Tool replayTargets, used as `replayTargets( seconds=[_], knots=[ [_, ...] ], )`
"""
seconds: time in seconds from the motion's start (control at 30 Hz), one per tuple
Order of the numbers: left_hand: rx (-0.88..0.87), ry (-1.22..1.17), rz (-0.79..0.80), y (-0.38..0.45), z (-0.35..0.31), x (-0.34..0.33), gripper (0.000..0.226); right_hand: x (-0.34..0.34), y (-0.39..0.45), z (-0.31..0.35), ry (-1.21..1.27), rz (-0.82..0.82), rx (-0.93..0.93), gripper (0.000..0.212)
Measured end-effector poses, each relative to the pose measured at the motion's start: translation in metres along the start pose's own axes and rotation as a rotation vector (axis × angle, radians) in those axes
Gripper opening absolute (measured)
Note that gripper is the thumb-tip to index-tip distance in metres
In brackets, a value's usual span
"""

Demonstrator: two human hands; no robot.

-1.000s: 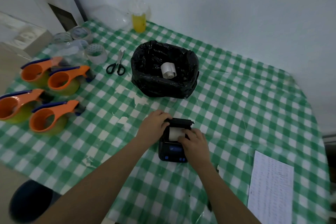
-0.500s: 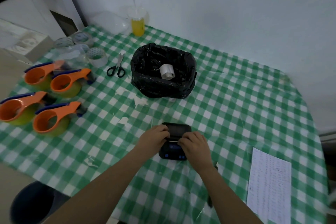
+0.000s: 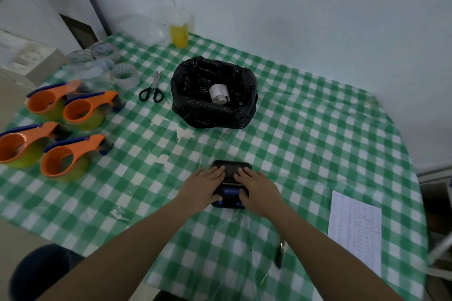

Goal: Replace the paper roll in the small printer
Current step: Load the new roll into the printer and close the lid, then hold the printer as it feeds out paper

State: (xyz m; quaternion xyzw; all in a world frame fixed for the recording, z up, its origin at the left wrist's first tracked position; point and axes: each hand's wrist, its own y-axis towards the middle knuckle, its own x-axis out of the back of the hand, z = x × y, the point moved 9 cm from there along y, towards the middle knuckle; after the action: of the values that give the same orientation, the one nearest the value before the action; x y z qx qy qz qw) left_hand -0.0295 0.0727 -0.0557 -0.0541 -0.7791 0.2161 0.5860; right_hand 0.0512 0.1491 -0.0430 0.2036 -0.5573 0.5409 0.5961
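Pressing flat on the closed printer [image 3: 231,179], left hand [image 3: 204,187] and right hand [image 3: 259,190] grip nothing; old roll [image 3: 218,93] binned; task looks nearly finished

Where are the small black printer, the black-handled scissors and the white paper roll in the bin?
small black printer [image 3: 231,166]: head view, closed lid.
black-handled scissors [image 3: 151,93]: head view, handle loops.
white paper roll [image 3: 218,91]: head view, curved side.
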Motion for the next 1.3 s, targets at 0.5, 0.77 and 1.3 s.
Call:
replayTargets(
  seconds=[0.5, 0.77, 1.3],
  knots=[
    [0.230, -0.843, -0.080, -0.018, 0.010, -0.020, 0.093, -0.014, -0.031, -0.034, 0.785, -0.215, -0.426, 0.055],
    [0.281, -0.842, -0.121, -0.019, 0.007, -0.025, 0.087, -0.037, -0.037, -0.040, 1.138, -0.320, -0.568, 0.055],
    [0.316, -0.824, -0.108, -0.019, 0.009, -0.028, 0.087, -0.040, -0.040, -0.037, 1.195, -0.345, -0.545, 0.054]
  ],
)
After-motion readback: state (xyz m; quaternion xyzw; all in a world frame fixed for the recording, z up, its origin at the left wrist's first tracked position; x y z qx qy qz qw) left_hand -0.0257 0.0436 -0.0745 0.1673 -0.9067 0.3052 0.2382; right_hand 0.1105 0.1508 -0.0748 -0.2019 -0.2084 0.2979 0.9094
